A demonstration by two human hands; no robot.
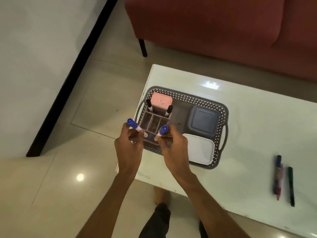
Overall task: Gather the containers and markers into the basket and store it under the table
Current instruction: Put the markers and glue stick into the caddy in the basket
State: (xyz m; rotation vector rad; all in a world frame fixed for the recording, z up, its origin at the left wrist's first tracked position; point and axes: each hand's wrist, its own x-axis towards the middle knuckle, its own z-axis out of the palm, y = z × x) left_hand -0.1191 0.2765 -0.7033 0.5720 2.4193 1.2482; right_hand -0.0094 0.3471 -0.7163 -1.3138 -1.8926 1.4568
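A grey perforated basket sits on the white table, near its left end. Inside it stand a pink divided organiser with two black-capped markers, a grey lidded container and a white lidded container. My left hand grips a blue-capped marker just left of the organiser. My right hand grips a second blue-capped marker over the organiser's front compartments. Three markers lie loose at the table's right: a blue one, a pink-patterned one and a dark green one.
A red sofa with a dark leg stands behind the table. Tiled floor lies to the left, bounded by a dark skirting strip. My leg and foot show below the table's near edge.
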